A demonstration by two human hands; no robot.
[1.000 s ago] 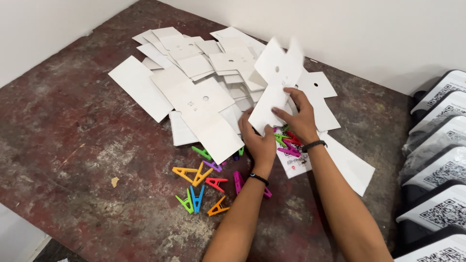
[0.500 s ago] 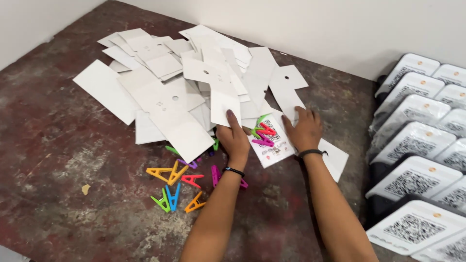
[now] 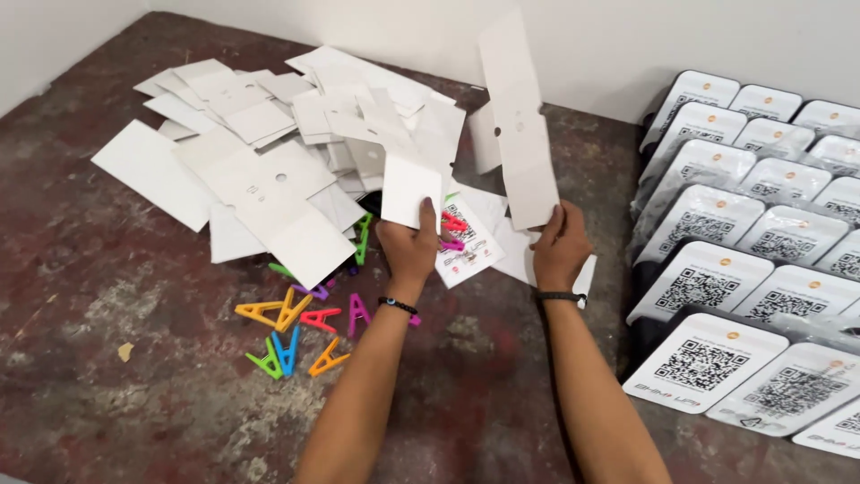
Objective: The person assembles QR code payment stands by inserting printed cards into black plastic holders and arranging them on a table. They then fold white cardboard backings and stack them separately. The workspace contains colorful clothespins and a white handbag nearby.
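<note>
Two bare hands in the middle of the frame, each clamped on a piece of white card. Left hand point(image 3: 410, 246), with a dark bead band on the wrist, gripping the bottom edge of a short white card point(image 3: 409, 186) held up over the pile. Right hand point(image 3: 559, 247), with a black wrist band, pinching the bottom of a long white card point(image 3: 517, 125) standing tall and a bit tilted, a small hole near its middle.

Behind both, in the upper left and upper middle, a big messy pile of flat white cards point(image 3: 269, 170), thin and stiff, some with little holes, lying on a rough dark red-brown counter point(image 3: 107, 358) with worn grey patches.

Just under the left hand, a printed white card point(image 3: 468, 255) lying flat with pink and green clips on it. Lower left of the hands, small bright plastic clips point(image 3: 296, 327), shaped like pointy triangles, in orange, yellow, green, blue, pink and purple, spread loose.

At the right edge, rows of shiny white rounded signs point(image 3: 752, 269) with black square code patterns, overlapping like tiles.
</note>
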